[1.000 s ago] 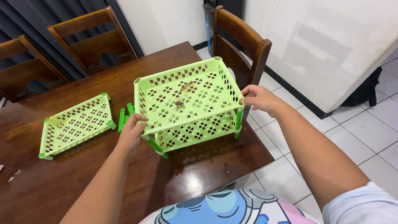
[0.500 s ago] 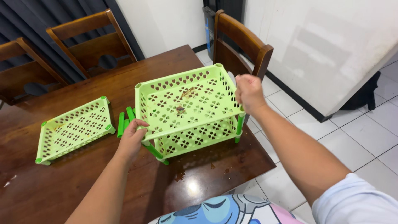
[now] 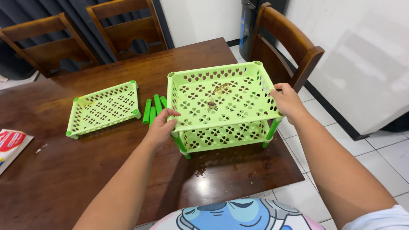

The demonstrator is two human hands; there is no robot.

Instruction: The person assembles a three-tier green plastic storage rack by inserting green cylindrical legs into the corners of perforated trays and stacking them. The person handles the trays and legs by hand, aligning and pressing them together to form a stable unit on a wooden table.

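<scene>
Two-tier rack: a light green perforated plastic rack (image 3: pixel 221 102) of two stacked trays joined by darker green corner posts stands upright on the dark brown wooden surface (image 3: pixel 85 170), near its right edge and close to the person.
Left hand: the left hand (image 3: pixel 161 127) grips the near-left part of the rack's top tray, fingers curled over the rim and the thumb on the front edge.
Right hand: the right hand (image 3: pixel 287 101) is closed on the right rim of the same top tray, near its front corner, fingers wrapped over the edge.
Top tray: specks of brownish dirt lie near its middle.
Loose tray: a third light green perforated plastic tray (image 3: pixel 104 108) lies flat on the surface, well to the left of the rack, apart from both hands.
Loose posts: several short dark green plastic tubes (image 3: pixel 153 108) lie side by side between the loose tray and the rack, just beside the left hand.
Packet: a flat red and white packet (image 3: pixel 10 145) sits at the left edge of the surface.
Chairs: three brown wooden chairs (image 3: pixel 285 47) stand around the surface.
Floor: white tiled floor (image 3: pixel 375 149) shows on the right.
</scene>
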